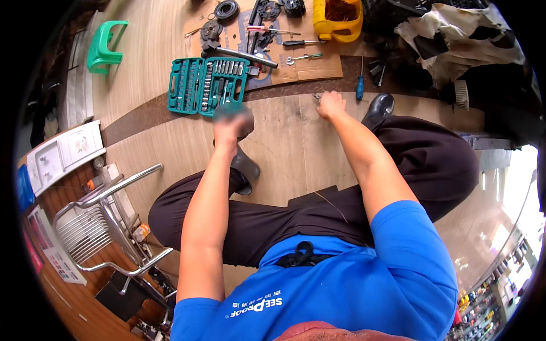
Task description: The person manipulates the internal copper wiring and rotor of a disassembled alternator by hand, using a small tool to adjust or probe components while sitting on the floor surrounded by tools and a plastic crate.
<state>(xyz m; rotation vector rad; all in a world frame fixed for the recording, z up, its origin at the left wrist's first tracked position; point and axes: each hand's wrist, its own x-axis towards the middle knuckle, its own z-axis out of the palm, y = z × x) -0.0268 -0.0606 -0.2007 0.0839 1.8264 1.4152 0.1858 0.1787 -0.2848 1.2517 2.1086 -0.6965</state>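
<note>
My left hand (226, 128) is closed around a dark, rounded thing (245, 126); blur over it hides its kind. Just beyond that hand lies a green socket set case (202, 85), spread wide with rows of sockets and bits inside. My right hand (331, 105) is low over the floor, its fingers curled together. At its fingertips shows a small grey metal piece (317, 96), too small to name. To the right of this hand lies a blue-handled screwdriver (360, 86).
Cardboard (325, 69) beyond the case holds dark parts, a metal bar (247, 57) and several tools. A cut yellow jug (339, 25) stands behind. My boots (245, 170) flank the work area. A green stool (107, 46) is far left; a metal-framed chair (94, 233) stands nearer left.
</note>
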